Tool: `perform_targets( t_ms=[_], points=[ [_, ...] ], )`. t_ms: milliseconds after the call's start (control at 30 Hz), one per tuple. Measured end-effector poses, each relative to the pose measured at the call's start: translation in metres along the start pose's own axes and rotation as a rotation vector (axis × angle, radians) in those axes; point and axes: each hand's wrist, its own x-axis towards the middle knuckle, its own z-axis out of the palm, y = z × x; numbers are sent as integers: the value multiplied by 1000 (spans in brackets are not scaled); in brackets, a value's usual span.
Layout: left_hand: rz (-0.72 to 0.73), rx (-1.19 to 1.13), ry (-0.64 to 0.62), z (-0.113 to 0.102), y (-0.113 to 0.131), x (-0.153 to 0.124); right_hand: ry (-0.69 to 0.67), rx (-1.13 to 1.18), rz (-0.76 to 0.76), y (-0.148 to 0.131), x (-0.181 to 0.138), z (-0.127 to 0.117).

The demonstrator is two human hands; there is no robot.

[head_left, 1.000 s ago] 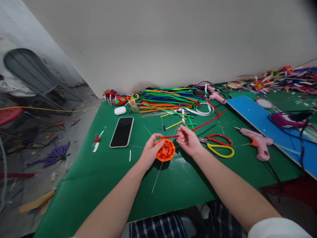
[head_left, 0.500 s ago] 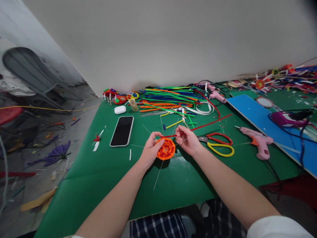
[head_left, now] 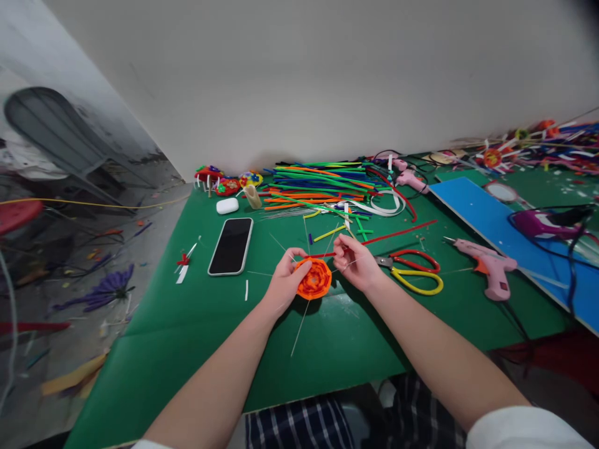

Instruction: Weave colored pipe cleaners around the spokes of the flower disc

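My left hand [head_left: 284,282] grips the left edge of a round orange woven disc [head_left: 314,279] held just above the green table [head_left: 187,324]. Thin white spokes stick out from the disc on all sides. My right hand [head_left: 356,262] pinches a long red strip [head_left: 397,233] that runs from the disc's top away to the right across the table. Both hands are closed on what they hold, close together at the table's middle.
A black phone [head_left: 231,246] and a white earbud case [head_left: 227,206] lie left of the hands. Red and yellow scissors [head_left: 414,271] and a pink glue gun [head_left: 486,265] lie to the right. A pile of coloured strips [head_left: 322,187] sits behind; a blue board [head_left: 500,234] is far right.
The right hand has drawn the red strip nearer the disc, and the strip's far end has swung slightly. The left hand keeps hold of the disc in about the same place.
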Motion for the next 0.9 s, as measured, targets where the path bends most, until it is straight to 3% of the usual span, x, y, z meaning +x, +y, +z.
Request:
perform_targets(
  t_ms=[233,433,900],
  points=[
    [32,-32,-6,0,0,0,-14,-217,-72,2,-4,7],
    [21,-48,-7,0,1,0,-25,-427,-16,5,-6,11],
    [53,33,108,1,3,1,44,-577,-38,9,-7,10]
  ],
)
